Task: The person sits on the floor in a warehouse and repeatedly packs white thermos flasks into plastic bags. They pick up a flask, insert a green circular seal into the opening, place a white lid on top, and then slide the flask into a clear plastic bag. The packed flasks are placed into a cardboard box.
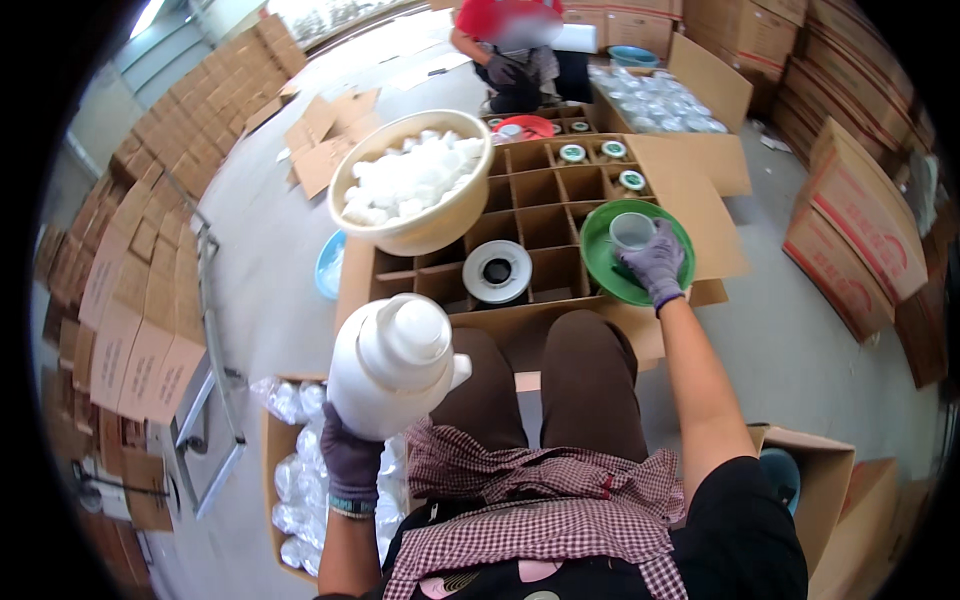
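My gloved left hand (352,462) grips a white vacuum jug (392,360) low on its body. The jug has a rounded lid and a short handle, and tilts slightly above a carton of plastic-wrapped items. At the right, my gloved right hand (655,264) has its fingers round a translucent cup (631,230). That cup is over a green basin (610,283) at the near right of a divided carton (545,222). A cream basin (440,238) heaped with small white pieces (415,180) sits at the carton's left. A white round part with a dark centre (497,271) stands in a near compartment.
Several jars with green-and-white lids (613,149) stand in the far compartments. A carton of plastic-wrapped items (300,480) is beside my left leg. Across from me crouches a person in a red top (480,22). Stacked cartons (860,230) line the right; a metal cart frame (215,430) stands left.
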The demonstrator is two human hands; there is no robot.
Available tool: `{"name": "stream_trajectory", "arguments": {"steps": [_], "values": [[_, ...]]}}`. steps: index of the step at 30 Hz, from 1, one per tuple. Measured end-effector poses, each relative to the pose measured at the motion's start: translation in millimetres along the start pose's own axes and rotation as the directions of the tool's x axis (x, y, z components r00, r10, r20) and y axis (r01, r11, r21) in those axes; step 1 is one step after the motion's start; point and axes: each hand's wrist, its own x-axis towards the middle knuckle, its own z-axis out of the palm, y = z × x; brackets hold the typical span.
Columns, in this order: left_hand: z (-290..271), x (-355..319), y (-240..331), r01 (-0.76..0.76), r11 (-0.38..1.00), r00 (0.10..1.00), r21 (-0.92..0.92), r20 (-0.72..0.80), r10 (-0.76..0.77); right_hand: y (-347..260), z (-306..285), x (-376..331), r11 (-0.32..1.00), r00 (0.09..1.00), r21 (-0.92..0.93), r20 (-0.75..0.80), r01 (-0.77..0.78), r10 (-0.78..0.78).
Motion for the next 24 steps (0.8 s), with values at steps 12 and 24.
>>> {"name": "stream_trajectory", "arguments": {"steps": [12, 24], "values": [[37.4, -14.3, 23.4, -0.289, 0.75, 0.953, 0.596, 0.101, 0.287, -205.3, -165.8, -146.4, 0.006, 0.153, 0.547, -0.223, 0.837, -0.963], [94.0, -38.0, 59.3, -0.562, 0.418, 0.787, 0.714, 0.307, 0.535, -168.2, -146.5, -200.9, 0.243, 0.711, 0.97, 0.181, -0.014, -0.679]]}}
